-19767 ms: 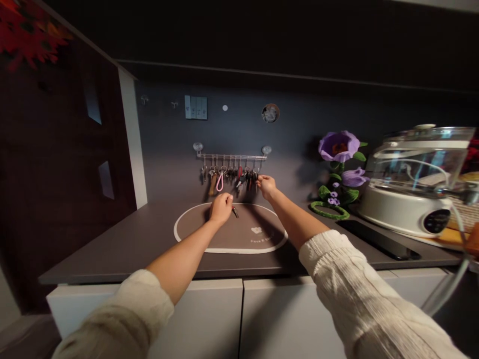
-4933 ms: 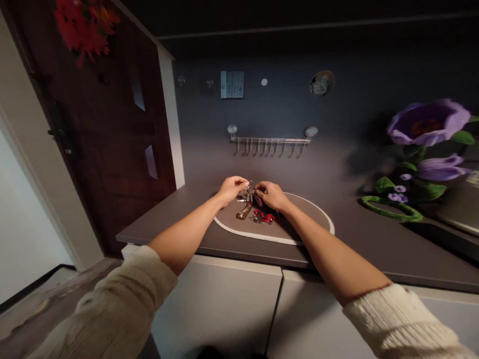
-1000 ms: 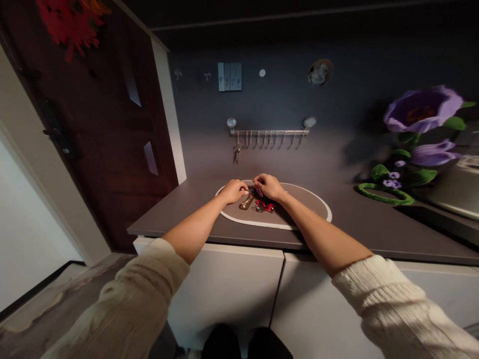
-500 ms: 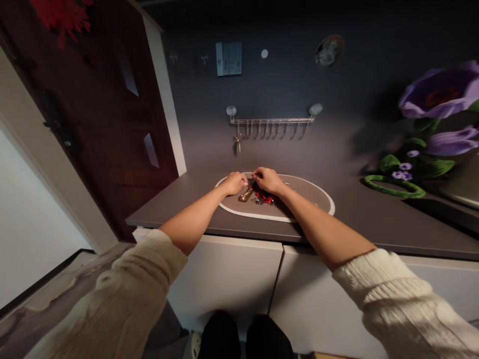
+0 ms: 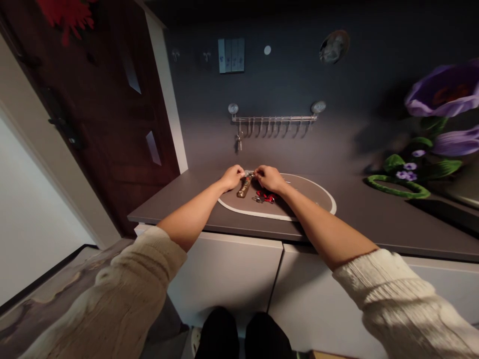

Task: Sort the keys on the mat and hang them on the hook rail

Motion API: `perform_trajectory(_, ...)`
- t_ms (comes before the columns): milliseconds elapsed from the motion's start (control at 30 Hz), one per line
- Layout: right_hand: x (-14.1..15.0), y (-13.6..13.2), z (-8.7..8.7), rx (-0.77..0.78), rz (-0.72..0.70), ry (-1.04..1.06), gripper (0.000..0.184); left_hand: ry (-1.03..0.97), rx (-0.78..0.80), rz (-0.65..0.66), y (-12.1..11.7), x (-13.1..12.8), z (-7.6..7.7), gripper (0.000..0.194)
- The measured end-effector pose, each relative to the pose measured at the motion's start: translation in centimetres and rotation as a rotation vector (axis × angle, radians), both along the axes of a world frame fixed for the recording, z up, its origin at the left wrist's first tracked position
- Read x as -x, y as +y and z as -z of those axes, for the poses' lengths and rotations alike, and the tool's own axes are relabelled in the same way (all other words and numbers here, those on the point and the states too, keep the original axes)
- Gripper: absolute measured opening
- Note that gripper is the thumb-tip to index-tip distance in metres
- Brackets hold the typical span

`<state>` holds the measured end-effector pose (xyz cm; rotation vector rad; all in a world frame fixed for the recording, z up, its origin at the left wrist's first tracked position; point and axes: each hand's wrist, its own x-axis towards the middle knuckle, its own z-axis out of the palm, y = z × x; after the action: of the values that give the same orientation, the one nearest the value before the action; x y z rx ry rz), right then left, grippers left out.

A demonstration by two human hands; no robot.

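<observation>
A: Your left hand (image 5: pixel 232 177) and right hand (image 5: pixel 268 178) are both pinching the top of the brown key fob (image 5: pixel 244 186), fingertips closed on its metal ring right between them.

B: And the fob is hanging down from that pinch, its lower end touching or just above the oval mat (image 5: pixel 314 199); you can't quite tell which.

A: Widening out, you're standing at the dark countertop (image 5: pixel 374 224), which is running over the white cabinet doors (image 5: pixel 224 279).

B: To your left the dark wooden door (image 5: pixel 97 119) is filling the frame. On the right, the purple flower decoration (image 5: pixel 441 119) is sitting on the counter, well apart from your hands.

A: The mat is lying on the counter under both hands. Behind it, the hook rail (image 5: pixel 275 118) is stuck to the grey wall.

B: One small key (image 5: pixel 239 142) is hanging on the rail's leftmost hook.

A: Smaller yet, the red key bunch (image 5: pixel 265 197) is lying on the mat, just beside your right wrist.
</observation>
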<state>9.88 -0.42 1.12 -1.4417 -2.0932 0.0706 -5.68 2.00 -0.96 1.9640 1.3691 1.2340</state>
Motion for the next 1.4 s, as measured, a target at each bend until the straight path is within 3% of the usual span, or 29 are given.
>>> perform_trajectory(167,-0.05,0.09,0.11,0.0,-0.005,0.0,0.02,-0.398,0.181,0.077,-0.34,-0.36,-0.4,0.014)
perform_trajectory(333,-0.1,0.1,0.18,0.037,-0.046,0.072,0.019,-0.625,0.292,0.164,-0.54,-0.47,-0.89,0.012)
perform_trajectory(533,0.08,0.39,0.06,0.117,-0.048,0.419,0.019,-0.776,0.298,0.29,-0.47,-0.6,-0.93,0.01)
perform_trajectory(700,0.14,0.76,0.21,0.237,-0.156,0.718,0.026,-0.728,0.254,0.369,-0.92,-0.74,-0.98,0.01)
perform_trajectory(833,0.08,0.64,0.06,0.244,-0.155,0.766,0.027,-0.602,0.204,0.359,-0.94,-0.64,-0.88,0.007)
perform_trajectory(1033,-0.05,0.45,-0.53,0.24,-0.154,0.884,0.014,-0.494,0.136,0.389,-0.57,-0.53,-0.41,0.011)
perform_trajectory(1267,-0.09,0.7,-0.32,0.187,-0.212,0.889,0.013,-0.311,0.071,0.419,-0.8,-0.56,-0.29,0.018)
perform_trajectory(1400,-0.11,0.53,-0.5,0.116,-0.222,0.78,0.016,-0.218,0.01,0.344,-0.71,-0.54,-0.4,0.015)
